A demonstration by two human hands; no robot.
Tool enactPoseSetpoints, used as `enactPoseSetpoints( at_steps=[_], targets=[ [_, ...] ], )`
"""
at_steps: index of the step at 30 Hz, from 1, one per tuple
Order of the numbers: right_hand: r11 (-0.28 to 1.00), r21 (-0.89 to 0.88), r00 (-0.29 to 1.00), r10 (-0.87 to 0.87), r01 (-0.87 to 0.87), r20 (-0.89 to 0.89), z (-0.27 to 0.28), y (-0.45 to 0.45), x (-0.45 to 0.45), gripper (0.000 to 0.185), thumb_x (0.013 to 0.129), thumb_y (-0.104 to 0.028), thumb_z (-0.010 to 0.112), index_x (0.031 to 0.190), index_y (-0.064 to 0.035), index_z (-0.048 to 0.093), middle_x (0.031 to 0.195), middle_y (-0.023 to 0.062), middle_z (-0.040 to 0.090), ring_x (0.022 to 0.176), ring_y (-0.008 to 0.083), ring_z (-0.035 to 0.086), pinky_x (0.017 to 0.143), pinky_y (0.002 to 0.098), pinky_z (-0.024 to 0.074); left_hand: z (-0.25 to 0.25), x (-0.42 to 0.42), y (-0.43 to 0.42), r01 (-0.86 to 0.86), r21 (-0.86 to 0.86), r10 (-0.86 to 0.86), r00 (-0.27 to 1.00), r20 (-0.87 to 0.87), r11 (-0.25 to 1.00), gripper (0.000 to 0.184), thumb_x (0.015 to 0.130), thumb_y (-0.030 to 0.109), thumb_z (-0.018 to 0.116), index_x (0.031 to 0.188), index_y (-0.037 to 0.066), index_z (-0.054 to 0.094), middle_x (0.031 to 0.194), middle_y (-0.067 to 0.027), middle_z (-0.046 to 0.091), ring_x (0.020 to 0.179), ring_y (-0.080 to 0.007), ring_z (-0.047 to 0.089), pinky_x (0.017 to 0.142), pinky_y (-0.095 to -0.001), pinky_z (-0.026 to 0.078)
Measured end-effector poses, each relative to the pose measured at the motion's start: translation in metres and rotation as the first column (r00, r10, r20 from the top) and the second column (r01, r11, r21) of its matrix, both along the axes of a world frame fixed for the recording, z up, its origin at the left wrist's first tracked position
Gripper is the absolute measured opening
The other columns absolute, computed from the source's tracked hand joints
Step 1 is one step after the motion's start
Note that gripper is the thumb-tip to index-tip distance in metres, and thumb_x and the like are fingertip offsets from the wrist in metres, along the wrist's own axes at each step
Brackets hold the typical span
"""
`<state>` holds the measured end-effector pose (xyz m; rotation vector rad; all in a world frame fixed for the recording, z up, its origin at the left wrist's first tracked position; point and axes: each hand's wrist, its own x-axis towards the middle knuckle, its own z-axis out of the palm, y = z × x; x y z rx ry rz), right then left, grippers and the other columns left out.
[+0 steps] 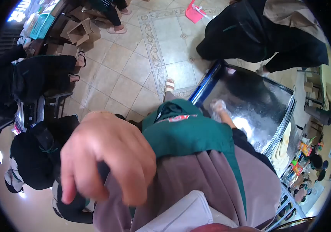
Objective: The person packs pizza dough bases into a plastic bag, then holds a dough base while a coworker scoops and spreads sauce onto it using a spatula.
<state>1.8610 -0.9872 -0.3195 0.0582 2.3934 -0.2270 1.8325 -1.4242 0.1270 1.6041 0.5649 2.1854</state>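
My left hand is bare and raised close to the camera, slightly blurred. Its fingers bend loosely downward and stand apart, with nothing between them. My right hand is in a clear plastic glove and rests at the left side of a glossy black work surface, where no held object shows. The fingers look loosely spread, though they are small in view. Whitish smears and a bright reflection mark the surface. A green apron covers my front, and a white sheet or cloth lies against my chest.
Pale long shapes lie by the surface's near right edge. Several people in dark clothes stand around, one beyond the surface. Open cardboard boxes and a turquoise basket are at upper left. A pink dustpan lies on the tiles.
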Motion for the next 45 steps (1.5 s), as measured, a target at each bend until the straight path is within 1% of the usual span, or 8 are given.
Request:
enactPoseSetpoints(
  at_steps=[9, 12, 18, 24, 27, 30, 39, 45],
  targets=[
    [0.927, -0.26, 0.941, -0.311, 0.269, -0.136, 0.046, -0.058, -0.123, 0.044, 0.071, -0.028, 0.063, 0.108, -0.0032, 0.061, 0.104, 0.0189, 0.061, 0.096, 0.0309, 0.06, 0.085, 0.0356, 0.0464, 0.036, -0.14, 0.006, 0.416, -0.049, -0.417, 0.888, -0.193, 0.908, 0.035, 0.091, 0.028, 0.049, 0.06, 0.012, 0.051, 0.088, -0.0059, 0.061, 0.061, -0.0169, 0.057, 0.054, -0.0242, 0.044],
    [0.928, -0.21, 0.938, -0.333, 0.307, -0.102, 0.046, -0.061, -0.126, 0.043, 0.072, -0.033, 0.062, 0.106, -0.0057, 0.063, 0.114, 0.0198, 0.056, 0.106, 0.0345, 0.054, 0.093, 0.0383, 0.0425, 0.034, -0.16, 0.0, -0.016, 0.113, 0.013, 1.0, 0.028, 0.993, 0.034, 0.091, 0.022, 0.048, 0.059, 0.013, 0.051, 0.084, -0.006, 0.061, 0.058, -0.0166, 0.055, 0.051, -0.0247, 0.043],
    [0.719, -0.101, 0.725, -0.687, 0.688, 0.047, -0.023, -0.04, -0.085, 0.045, 0.071, -0.035, 0.062, 0.106, -0.0065, 0.063, 0.105, 0.0184, 0.062, 0.099, 0.0314, 0.059, 0.088, 0.0349, 0.0463, 0.044, -0.251, -0.018, 0.125, 0.125, -0.146, 0.974, 0.175, 0.984, 0.029, 0.087, 0.016, 0.052, 0.059, 0.012, 0.051, 0.08, -0.0063, 0.059, 0.054, -0.0157, 0.053, 0.046, -0.0219, 0.04],
    [0.684, -0.086, 0.676, -0.729, 0.725, -0.106, 0.02, -0.101, -0.12, 0.039, 0.075, -0.034, 0.058, 0.102, -0.0067, 0.063, 0.096, 0.0172, 0.063, 0.095, 0.0315, 0.06, 0.083, 0.0369, 0.0472, 0.058, -0.383, -0.006, 0.783, -0.12, -0.792, 0.6, -0.11, 0.61, 0.024, 0.082, 0.006, 0.052, 0.058, 0.009, 0.052, 0.077, -0.0048, 0.057, 0.051, -0.0148, 0.05, 0.044, -0.0211, 0.038],
    [0.659, -0.099, 0.646, -0.752, 0.746, -0.134, 0.041, -0.142, -0.155, 0.038, 0.076, -0.032, 0.057, 0.104, -0.0069, 0.062, 0.105, 0.0172, 0.061, 0.105, 0.0315, 0.055, 0.09, 0.0367, 0.0436, 0.047, -0.39, -0.006, 0.398, 0.118, -0.406, 0.912, 0.057, 0.91, 0.024, 0.08, 0.004, 0.052, 0.057, 0.009, 0.052, 0.074, -0.0033, 0.054, 0.051, -0.0142, 0.049, 0.044, -0.0208, 0.038],
    [0.611, -0.144, 0.59, -0.79, 0.778, -0.165, 0.038, -0.162, -0.159, 0.041, 0.072, -0.03, 0.061, 0.106, -0.0069, 0.063, 0.111, 0.0169, 0.058, 0.105, 0.0334, 0.054, 0.094, 0.038, 0.0415, 0.046, -0.421, 0.016, 0.598, 0.011, -0.572, 0.761, 0.307, 0.801, 0.024, 0.08, 0.004, 0.054, 0.057, 0.009, 0.052, 0.072, -0.0024, 0.053, 0.05, -0.0147, 0.049, 0.045, -0.0205, 0.039],
    [0.393, -0.084, 0.399, -0.914, 0.916, 0.074, 0.022, -0.124, -0.103, 0.04, 0.078, -0.031, 0.056, 0.109, -0.0062, 0.062, 0.112, 0.0176, 0.06, 0.111, 0.0322, 0.052, 0.096, 0.0352, 0.0408, -0.004, -0.505, 0.178, 0.905, -0.182, -0.921, 0.362, -0.146, 0.384, 0.035, 0.083, 0.034, 0.057, 0.063, 0.006, 0.055, 0.083, -0.0118, 0.057, 0.069, -0.0276, 0.057, 0.061, -0.0387, 0.046],
    [0.32, -0.201, 0.312, -0.947, 0.926, -0.071, 0.034, 0.0, -0.133, 0.038, 0.075, -0.022, 0.061, 0.106, -0.0019, 0.062, 0.111, 0.0183, 0.06, 0.103, 0.031, 0.058, 0.092, 0.0336, 0.0435, -0.162, -0.541, 0.217, 0.371, -0.757, -0.085, 0.917, 0.389, 0.537, 0.025, 0.08, 0.027, 0.056, 0.071, 0.005, 0.049, 0.081, -0.0085, 0.049, 0.076, -0.0168, 0.049, 0.07, -0.0283, 0.041]
  ],
)
